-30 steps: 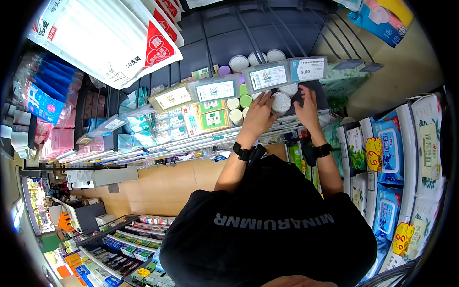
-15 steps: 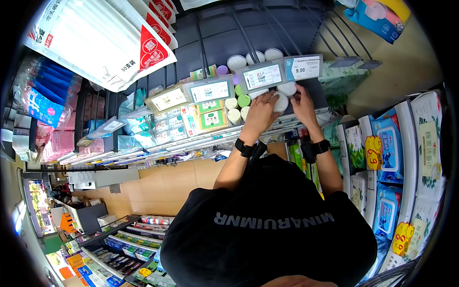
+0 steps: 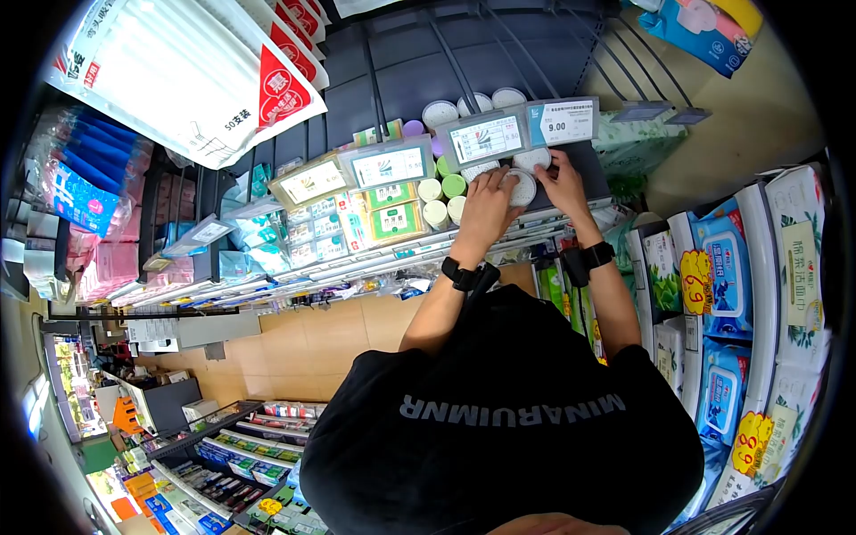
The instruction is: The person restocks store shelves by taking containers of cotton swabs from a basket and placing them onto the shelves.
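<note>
White speckled round lids (image 3: 522,188) top several containers on the dark shelf, below and behind the price tags. My left hand (image 3: 488,203) lies over the front containers, its fingers bent across one lid and against the side of another. What its fingertips grip, if anything, is hidden. My right hand (image 3: 563,185) is just to the right, fingertips at the edge of a white lid (image 3: 532,159) under the 9.00 price tag (image 3: 562,122). Small green-lidded containers (image 3: 454,185) and cream-lidded containers (image 3: 436,212) stand to the left of my left hand.
Metal hooks (image 3: 456,62) reach over the shelf, with a large pack of straws (image 3: 192,80) hanging at upper left. Boxed goods (image 3: 397,221) stand left of the containers. Blue wipe packs (image 3: 724,267) fill shelving on the right. Tiled floor (image 3: 330,343) shows behind me.
My right hand has moved slightly up and left, to the white lid under the price tag. My left hand remains over the front containers. The view has shifted slightly.
</note>
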`<state>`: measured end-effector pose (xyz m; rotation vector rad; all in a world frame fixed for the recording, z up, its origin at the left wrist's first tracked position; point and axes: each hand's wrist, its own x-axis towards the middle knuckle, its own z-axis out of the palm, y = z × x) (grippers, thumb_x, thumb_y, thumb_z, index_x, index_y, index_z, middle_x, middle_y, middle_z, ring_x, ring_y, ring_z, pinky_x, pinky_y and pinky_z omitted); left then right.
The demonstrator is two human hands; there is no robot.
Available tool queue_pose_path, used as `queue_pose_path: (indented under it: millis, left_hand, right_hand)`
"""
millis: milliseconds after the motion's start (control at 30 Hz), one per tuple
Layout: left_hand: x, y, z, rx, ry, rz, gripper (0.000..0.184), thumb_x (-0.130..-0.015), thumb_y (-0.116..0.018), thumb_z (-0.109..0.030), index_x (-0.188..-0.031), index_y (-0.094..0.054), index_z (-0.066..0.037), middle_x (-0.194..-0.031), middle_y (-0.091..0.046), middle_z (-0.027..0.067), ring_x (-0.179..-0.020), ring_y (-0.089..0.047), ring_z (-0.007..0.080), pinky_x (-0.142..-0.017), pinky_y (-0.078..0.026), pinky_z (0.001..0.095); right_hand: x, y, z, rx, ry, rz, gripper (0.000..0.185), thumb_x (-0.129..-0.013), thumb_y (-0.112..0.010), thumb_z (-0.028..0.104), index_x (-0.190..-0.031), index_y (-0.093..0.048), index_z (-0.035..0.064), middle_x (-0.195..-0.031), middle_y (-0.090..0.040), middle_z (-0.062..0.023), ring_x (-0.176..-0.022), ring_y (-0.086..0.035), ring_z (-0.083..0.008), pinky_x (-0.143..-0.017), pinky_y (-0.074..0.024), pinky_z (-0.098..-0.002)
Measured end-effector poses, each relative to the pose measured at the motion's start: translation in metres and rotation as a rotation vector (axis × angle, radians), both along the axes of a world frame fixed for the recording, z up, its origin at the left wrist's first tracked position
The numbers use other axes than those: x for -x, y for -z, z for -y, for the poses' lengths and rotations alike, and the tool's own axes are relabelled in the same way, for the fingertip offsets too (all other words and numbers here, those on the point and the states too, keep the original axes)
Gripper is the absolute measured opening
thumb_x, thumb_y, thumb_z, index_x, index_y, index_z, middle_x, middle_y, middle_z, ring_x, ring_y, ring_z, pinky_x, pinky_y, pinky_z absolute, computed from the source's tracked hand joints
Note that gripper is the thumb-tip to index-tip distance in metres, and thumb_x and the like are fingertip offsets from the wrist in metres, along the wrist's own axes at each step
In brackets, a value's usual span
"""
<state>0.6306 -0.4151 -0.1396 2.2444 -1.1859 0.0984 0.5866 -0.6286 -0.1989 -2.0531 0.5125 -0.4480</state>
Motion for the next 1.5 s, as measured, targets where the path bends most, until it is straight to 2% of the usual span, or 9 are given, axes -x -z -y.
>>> queue_pose_path:
  millis: [300, 567, 767, 867, 1067, 1200, 1333, 1433, 1500]
  left_hand:
    - [0.001, 0.004, -0.001, -0.021, 0.017, 0.094, 0.07, -0.07, -0.085, -0.015, -0.132, -0.056, -0.006, -0.141, -0.056, 0.0137, -0.131, -0.05, 0.0339, -0.111, -0.038, 0.0442]
    - [0.006, 0.005, -0.001, -0.006, -0.002, 0.04, 0.071, -0.077, -0.083, -0.024, -0.138, -0.052, -0.005, -0.148, -0.05, 0.0184, -0.138, -0.044, 0.0383, -0.114, -0.036, 0.0462]
    - [0.01, -0.008, -0.004, 0.092, -0.023, -0.027, 0.073, -0.078, -0.084, -0.027, -0.138, -0.051, -0.002, -0.146, -0.052, 0.0188, -0.134, -0.049, 0.0391, -0.111, -0.039, 0.0463]
    - [0.016, -0.018, -0.01, 0.165, -0.034, -0.029, 0.069, -0.08, -0.083, -0.027, -0.136, -0.052, 0.0, -0.14, -0.056, 0.0197, -0.128, -0.053, 0.039, -0.108, -0.042, 0.0456]
    - [0.041, -0.036, -0.03, 0.379, -0.018, -0.2, 0.058, -0.087, -0.079, -0.024, -0.132, -0.054, 0.003, -0.132, -0.061, 0.0218, -0.123, -0.058, 0.0408, -0.104, -0.045, 0.0458]
    - [0.072, -0.051, -0.05, 0.453, -0.037, -0.292, 0.051, -0.09, -0.076, -0.022, -0.131, -0.056, 0.003, -0.13, -0.063, 0.0215, -0.122, -0.059, 0.0412, -0.103, -0.046, 0.0442]
    - [0.108, -0.065, -0.071, 0.535, -0.035, -0.475, 0.043, -0.094, -0.072, -0.02, -0.13, -0.059, -0.001, -0.131, -0.065, 0.018, -0.124, -0.061, 0.0336, -0.105, -0.045, 0.0397]
    - [0.137, -0.065, -0.088, 0.557, -0.023, -0.647, 0.038, -0.099, -0.067, -0.017, -0.134, -0.057, -0.005, -0.143, -0.059, 0.0082, -0.128, -0.057, 0.0212, -0.085, -0.057, 0.0309]
    - [0.161, -0.076, -0.101, 0.623, -0.003, -0.753, 0.037, -0.1, -0.066, -0.016, -0.134, -0.057, -0.006, -0.143, -0.059, 0.008, -0.129, -0.057, 0.021, -0.087, -0.056, 0.0316]
  right_hand:
    - [0.001, 0.0, -0.011, 0.055, 0.043, -0.024, 0.042, -0.098, -0.07, 0.023, -0.128, -0.055, -0.0015, -0.113, -0.072, -0.016, -0.098, -0.073, -0.0272, -0.083, -0.0569, -0.0377]
    - [0.002, -0.004, -0.011, 0.053, 0.03, -0.057, 0.044, -0.098, -0.069, 0.025, -0.13, -0.054, -0.0013, -0.115, -0.071, -0.0162, -0.099, -0.073, -0.0278, -0.084, -0.0566, -0.0384]
    - [0.009, -0.003, -0.014, -0.006, 0.085, -0.095, 0.062, -0.101, -0.064, 0.035, -0.144, -0.044, -0.0044, -0.131, -0.065, -0.0229, -0.11, -0.071, -0.0298, -0.091, -0.055, -0.039]
    - [0.021, -0.007, -0.019, -0.046, 0.108, -0.037, 0.071, -0.099, -0.065, 0.04, -0.147, -0.041, -0.007, -0.139, -0.058, -0.0279, -0.121, -0.064, -0.0375, -0.098, -0.0523, -0.043]
    - [0.064, -0.044, -0.049, -0.093, 0.141, 0.098, 0.06, -0.101, -0.063, 0.035, -0.143, -0.045, -0.0042, -0.136, -0.059, -0.0255, -0.119, -0.065, -0.0332, -0.095, -0.0542, -0.0402]
    - [0.106, -0.077, -0.073, -0.274, 0.05, 0.281, 0.043, -0.106, -0.056, 0.025, -0.139, -0.048, -0.0012, -0.129, -0.063, -0.0185, -0.116, -0.065, -0.0252, -0.093, -0.0531, -0.0346]
    - [0.153, -0.107, -0.102, -0.434, -0.081, 0.419, 0.035, -0.11, -0.049, 0.023, -0.138, -0.052, 0.0029, -0.126, -0.066, -0.0135, -0.109, -0.066, -0.02, -0.088, -0.0524, -0.0318]
    - [0.188, -0.123, -0.122, -0.45, -0.117, 0.41, 0.035, -0.109, -0.047, 0.022, -0.137, -0.052, 0.0013, -0.126, -0.066, -0.0132, -0.106, -0.066, -0.0191, -0.088, -0.0516, -0.0314]
    - [0.212, -0.131, -0.135, -0.45, -0.152, 0.397, 0.036, -0.109, -0.046, 0.022, -0.137, -0.052, 0.0007, -0.125, -0.066, -0.0131, -0.106, -0.066, -0.0188, -0.088, -0.0513, -0.0314]
